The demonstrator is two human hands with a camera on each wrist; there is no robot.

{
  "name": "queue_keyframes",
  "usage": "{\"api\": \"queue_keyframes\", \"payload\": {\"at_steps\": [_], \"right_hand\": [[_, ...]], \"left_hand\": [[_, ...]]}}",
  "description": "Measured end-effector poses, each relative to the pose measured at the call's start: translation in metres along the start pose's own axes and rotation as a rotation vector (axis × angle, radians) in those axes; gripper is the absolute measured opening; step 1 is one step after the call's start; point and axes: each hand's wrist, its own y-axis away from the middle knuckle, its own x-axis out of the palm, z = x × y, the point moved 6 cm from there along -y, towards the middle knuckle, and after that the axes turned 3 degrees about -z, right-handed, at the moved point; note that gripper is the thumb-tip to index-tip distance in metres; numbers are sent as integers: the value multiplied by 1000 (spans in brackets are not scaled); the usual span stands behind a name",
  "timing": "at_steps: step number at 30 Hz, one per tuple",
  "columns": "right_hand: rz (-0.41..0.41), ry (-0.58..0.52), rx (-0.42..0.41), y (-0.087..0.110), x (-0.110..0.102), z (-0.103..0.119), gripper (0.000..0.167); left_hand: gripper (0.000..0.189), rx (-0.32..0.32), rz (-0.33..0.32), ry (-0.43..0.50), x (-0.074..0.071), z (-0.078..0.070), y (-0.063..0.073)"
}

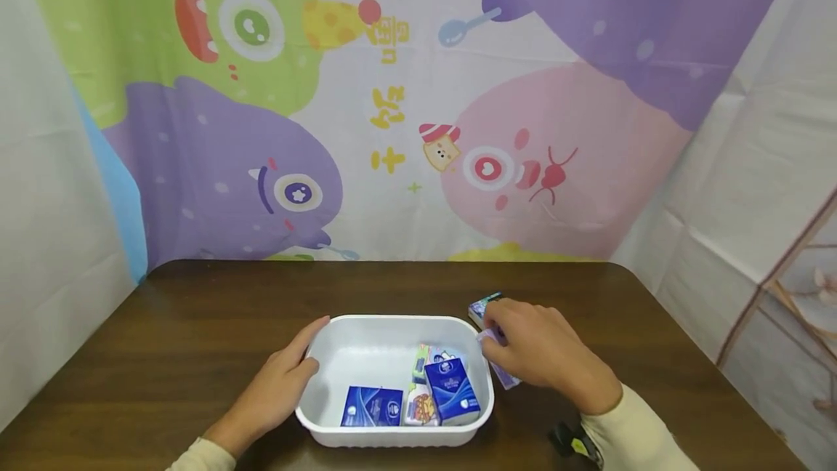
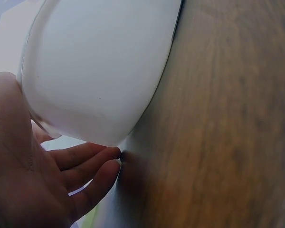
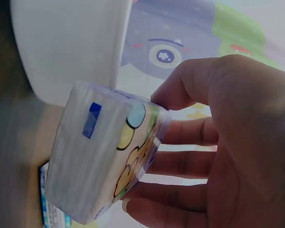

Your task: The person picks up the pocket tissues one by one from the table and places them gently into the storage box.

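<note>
My left hand (image 1: 277,387) holds the left side of a white plastic basin (image 1: 392,437), its thumb at the rim. In the left wrist view its fingers (image 2: 92,166) curve round the basin's far corner. Beside the basin's right wall, my right hand (image 1: 539,347) pinches a tissue pack (image 3: 118,147) with cartoon print between thumb and fingers. This pack is tilted and partly covered by the hand in the head view. Inside the basin lie a blue tissue pack (image 1: 373,407), another blue tissue pack (image 1: 453,389) leaning on others, and a cartoon tissue pack (image 1: 421,407).
Another tissue pack (image 1: 480,309) lies on the brown table (image 1: 229,318) beyond the basin's right corner, partly behind my right hand. A black object with a yellow mark (image 1: 575,445) shows by the right sleeve. A cartoon-print curtain (image 1: 405,216) hangs behind the table.
</note>
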Motion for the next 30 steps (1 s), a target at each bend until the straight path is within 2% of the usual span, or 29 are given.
{"api": "queue_keyframes", "payload": {"at_steps": [7, 13, 25, 30], "right_hand": [[-54, -1, -89, -5, -4, 12, 14], [-61, -12, -108, -8, -5, 20, 6], [-73, -31, -162, -14, -7, 41, 9], [-87, -46, -214, -17, -8, 54, 11]], "left_hand": [[57, -4, 11, 1, 0, 1, 0], [58, 2, 11, 5, 0, 1, 0], [57, -5, 20, 20, 1, 0, -2], [58, -6, 9, 20, -1, 0, 0]]}}
